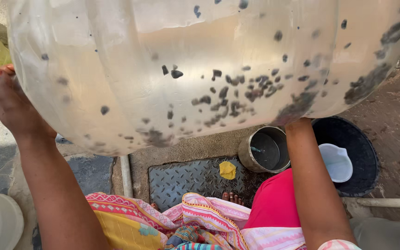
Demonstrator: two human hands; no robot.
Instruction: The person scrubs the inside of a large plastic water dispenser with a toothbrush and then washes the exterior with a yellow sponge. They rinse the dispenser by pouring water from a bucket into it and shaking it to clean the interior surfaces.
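A large translucent white plastic water pot [200, 60] with dark specks stuck to its wall fills the top of the view, held up close to the camera. My left hand [10, 102] presses flat against its left side. My right arm rises under the pot's lower right; the right hand itself is hidden behind the pot. Below, my toes [232, 198] peek out from a pink, yellow and patterned garment [200, 222].
A metal checker-plate cover [186, 178] with a yellow scrap [228, 170] lies on the ground. Beside it stands a steel pot [265, 149] and a black tub [362, 153] holding a white jug [336, 162]. A white pipe [126, 176] runs by the cover.
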